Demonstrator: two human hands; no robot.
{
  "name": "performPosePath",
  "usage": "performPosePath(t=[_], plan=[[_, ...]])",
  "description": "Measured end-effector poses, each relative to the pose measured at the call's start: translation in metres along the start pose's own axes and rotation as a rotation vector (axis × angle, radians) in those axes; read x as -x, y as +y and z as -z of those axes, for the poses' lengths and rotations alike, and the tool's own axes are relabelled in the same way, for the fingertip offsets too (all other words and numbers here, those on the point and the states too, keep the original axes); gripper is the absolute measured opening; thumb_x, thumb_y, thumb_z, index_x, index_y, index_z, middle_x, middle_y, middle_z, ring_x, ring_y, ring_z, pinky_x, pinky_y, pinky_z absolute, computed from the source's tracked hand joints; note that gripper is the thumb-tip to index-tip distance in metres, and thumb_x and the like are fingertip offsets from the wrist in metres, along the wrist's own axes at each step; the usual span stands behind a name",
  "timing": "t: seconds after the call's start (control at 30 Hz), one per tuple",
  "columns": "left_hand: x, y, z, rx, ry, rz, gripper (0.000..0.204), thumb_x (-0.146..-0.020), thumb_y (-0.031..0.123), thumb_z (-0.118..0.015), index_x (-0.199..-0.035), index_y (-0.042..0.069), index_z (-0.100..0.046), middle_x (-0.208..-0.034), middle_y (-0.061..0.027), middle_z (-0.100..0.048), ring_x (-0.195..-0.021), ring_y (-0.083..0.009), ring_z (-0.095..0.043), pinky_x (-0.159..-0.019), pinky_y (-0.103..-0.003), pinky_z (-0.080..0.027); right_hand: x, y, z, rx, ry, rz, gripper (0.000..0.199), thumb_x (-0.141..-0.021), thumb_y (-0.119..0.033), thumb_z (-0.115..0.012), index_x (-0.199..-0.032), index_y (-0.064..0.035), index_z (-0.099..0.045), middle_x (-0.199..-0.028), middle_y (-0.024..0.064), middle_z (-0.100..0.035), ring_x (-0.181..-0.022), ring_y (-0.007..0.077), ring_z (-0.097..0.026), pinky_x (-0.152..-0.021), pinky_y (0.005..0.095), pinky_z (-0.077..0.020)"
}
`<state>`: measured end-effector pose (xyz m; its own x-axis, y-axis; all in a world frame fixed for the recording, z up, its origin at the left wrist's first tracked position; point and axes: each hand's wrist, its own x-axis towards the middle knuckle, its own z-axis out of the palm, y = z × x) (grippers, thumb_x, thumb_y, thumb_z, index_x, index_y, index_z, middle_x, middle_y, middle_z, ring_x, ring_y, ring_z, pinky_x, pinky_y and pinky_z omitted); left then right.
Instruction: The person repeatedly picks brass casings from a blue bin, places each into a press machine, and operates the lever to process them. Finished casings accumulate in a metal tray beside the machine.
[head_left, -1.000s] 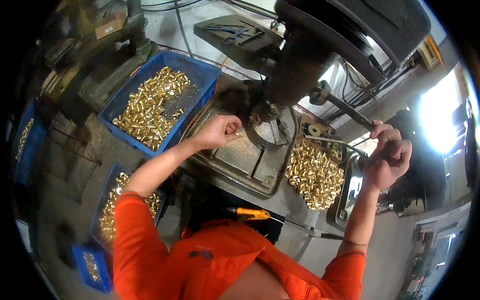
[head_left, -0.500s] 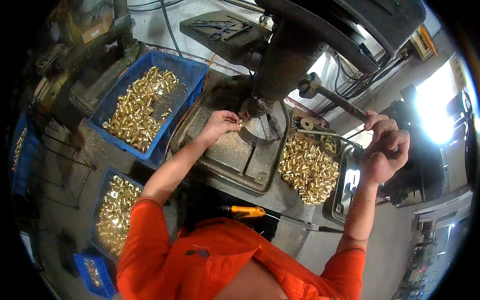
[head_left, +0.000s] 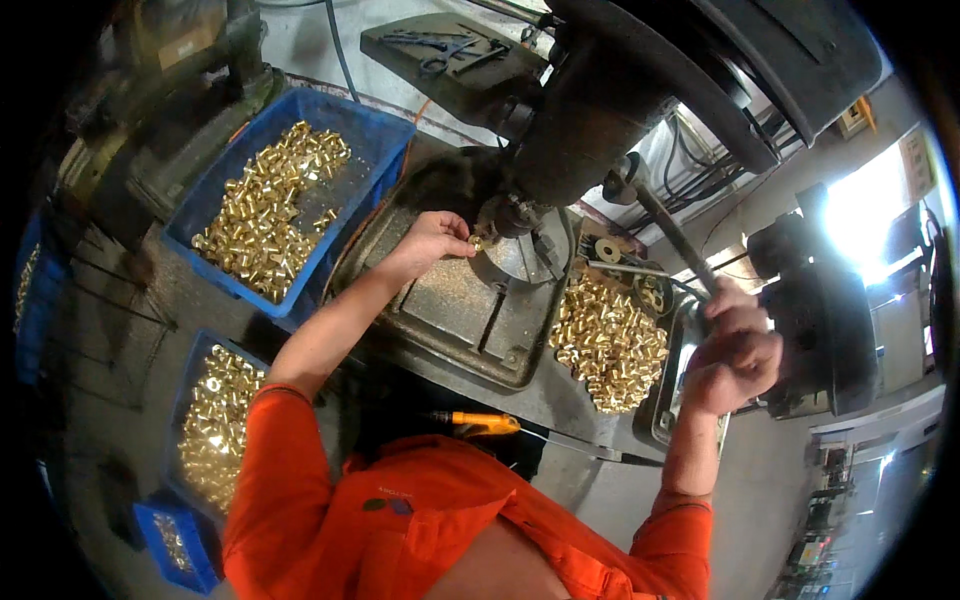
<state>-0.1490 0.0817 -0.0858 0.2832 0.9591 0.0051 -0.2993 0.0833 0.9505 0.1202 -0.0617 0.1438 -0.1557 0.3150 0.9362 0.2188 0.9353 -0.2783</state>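
Close to us we see orange sleeves and a screwdriver (head_left: 480,422) with an orange handle lying on the bench. Our right hand (head_left: 735,362) is curled tight around the dark lever (head_left: 672,236) of the drill machine (head_left: 640,90). Our left hand (head_left: 432,240) pinches a small brass piece (head_left: 475,243) between its fingertips, right under the drill's round chuck. A heap of brass pieces (head_left: 610,338) lies just beside the grey machine table (head_left: 455,315). Farther off, on our left, a blue bin (head_left: 375,135) holds more of them.
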Motion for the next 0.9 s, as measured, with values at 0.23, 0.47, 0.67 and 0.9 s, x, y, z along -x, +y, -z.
performPosePath(t=[0.23, 0.47, 0.67, 0.9], plan=[[0.001, 0.004, 0.001, 0.038, -0.020, 0.019, 0.019, -0.069, -0.004, -0.068, -0.080, 0.002, -0.054, -0.075, -0.0073, -0.060, -0.072, -0.0154, -0.062, -0.066, -0.024, -0.051, 0.056, -0.001, -0.005, 0.066, -0.048, 0.014, 0.049, -0.077, -0.044, -0.066, -0.059, -0.0079, -0.037, -0.061, 0.0054, -0.047, -0.068, 0.0286, -0.056, -0.085, 0.0529, -0.0399], [0.012, 0.010, 0.000, -0.018, -0.006, 0.080, 0.021, -0.078, 0.010, -0.066, -0.089, -0.001, -0.052, -0.078, -0.0113, -0.059, -0.067, -0.0172, -0.062, -0.063, -0.027, -0.052, 0.087, 0.000, -0.013, 0.107, -0.022, -0.029, 0.044, -0.078, -0.032, -0.065, -0.056, -0.0082, -0.035, -0.063, 0.0055, -0.048, -0.075, 0.0295, -0.059, -0.095, 0.0520, -0.0342], [0.020, 0.019, -0.019, 0.002, 0.092, 0.200, 0.027, -0.084, 0.023, -0.059, -0.092, -0.002, -0.051, -0.076, -0.0139, -0.060, -0.054, -0.0185, -0.061, -0.052, -0.029, -0.050, 0.076, -0.006, -0.007, 0.198, -0.136, -0.015, 0.042, -0.078, -0.028, -0.062, -0.057, -0.0076, -0.033, -0.062, 0.0075, -0.049, -0.077, 0.0318, -0.060, -0.091, 0.0526, -0.0379], [0.009, 0.006, -0.020, 0.028, 0.124, 0.151, 0.026, -0.085, 0.022, -0.059, -0.090, -0.002, -0.052, -0.075, -0.0139, -0.060, -0.053, -0.0174, -0.061, -0.050, -0.027, -0.047, 0.052, -0.008, -0.001, 0.191, -0.191, 0.056, 0.051, -0.079, -0.045, -0.063, -0.058, -0.0082, -0.034, -0.062, 0.0081, -0.049, -0.077, 0.0325, -0.061, -0.086, 0.0547, -0.0400]])
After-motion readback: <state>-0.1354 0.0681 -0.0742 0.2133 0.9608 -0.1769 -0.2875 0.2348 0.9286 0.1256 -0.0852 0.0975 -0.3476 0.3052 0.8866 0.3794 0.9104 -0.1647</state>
